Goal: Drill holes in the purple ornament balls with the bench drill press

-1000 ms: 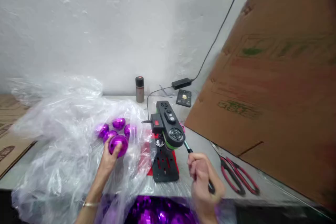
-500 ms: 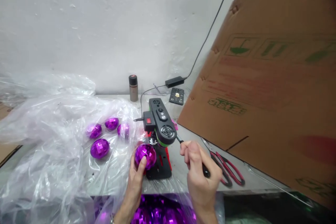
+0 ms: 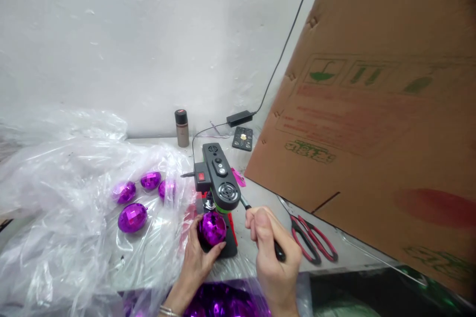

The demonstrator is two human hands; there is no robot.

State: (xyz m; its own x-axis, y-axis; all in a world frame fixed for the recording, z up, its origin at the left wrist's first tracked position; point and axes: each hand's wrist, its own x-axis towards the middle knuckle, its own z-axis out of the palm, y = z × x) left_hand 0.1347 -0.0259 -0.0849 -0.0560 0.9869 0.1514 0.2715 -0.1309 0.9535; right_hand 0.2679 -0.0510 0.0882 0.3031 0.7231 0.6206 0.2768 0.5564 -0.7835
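My left hand (image 3: 197, 257) is closed round a shiny purple faceted egg (image 3: 212, 228), holding it on the black base plate under the head of a small black and green bench machine (image 3: 219, 183). My right hand (image 3: 269, 250) grips the machine's black lever handle (image 3: 278, 251), which runs up to the machine's right side. Several more purple eggs (image 3: 133, 217) lie on clear plastic sheeting (image 3: 55, 218) to the left.
Red-handled scissors (image 3: 310, 242) lie right of the machine. A large brown cardboard sheet (image 3: 372, 109) leans over the right side. A small brown bottle (image 3: 181, 129), a power adapter (image 3: 239, 118) with cable and a small black remote (image 3: 243, 138) stand near the wall. More purple eggs (image 3: 223, 304) fill a bag at the bottom edge.
My left hand carried a purple egg from the plastic sheeting rightward onto the machine's base plate, under its head. My right hand stayed on the lever handle.
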